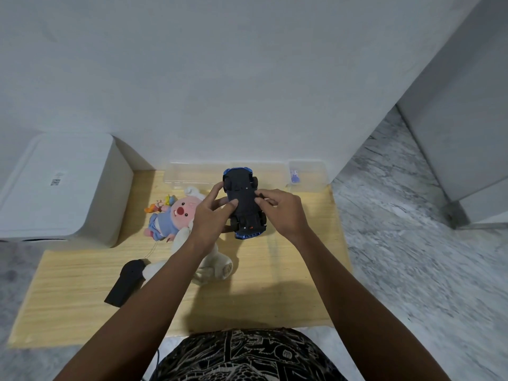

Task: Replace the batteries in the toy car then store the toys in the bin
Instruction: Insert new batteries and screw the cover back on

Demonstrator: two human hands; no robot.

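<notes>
Blue toy car (243,200) held upside down above a wooden counter (288,270), dark underside facing up. Left hand (210,215) curled around the car's left flank, thumb and fingers wrapping the chassis. Right hand (283,209) at the car's right edge, fingertips pinching at the underside near the middle. Car between both hands, lifted clear of the counter. Behind it, against the wall, a clear bin (192,174) and a smaller clear box (308,174). To the left, a pink plush (170,215) beside a white plush (217,265). Black remote (125,283) near the left forearm. White lidded container (63,188) at far left.
</notes>
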